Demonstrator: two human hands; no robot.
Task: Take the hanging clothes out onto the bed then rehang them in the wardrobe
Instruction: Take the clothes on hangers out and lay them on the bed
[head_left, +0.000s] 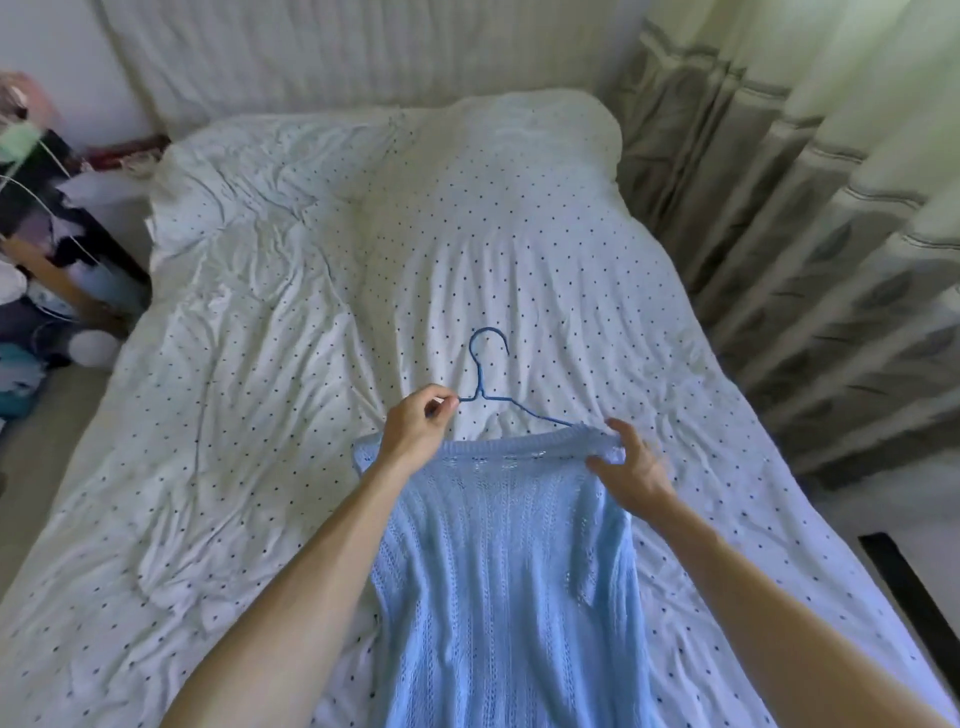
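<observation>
A light blue knitted top (498, 561) lies flat on the bed (260, 312), its neckline pointing away from me. A blue wire hanger (485, 374) rests on the sheet just beyond the neckline, hook toward the headboard. Its right arm runs under the collar; its left arm is outside the garment. My left hand (415, 428) pinches the hanger's left end between thumb and fingers. My right hand (631, 465) grips the right side of the knitted collar, lifting it slightly. The wardrobe is out of view.
The bed wears a wrinkled white sheet with small dark dots, and a pillow (519, 135) lies at its head. A cluttered dark stand with clothes and cables (47, 223) sits at the left. Grey patterned curtains (810, 234) hang along the right side.
</observation>
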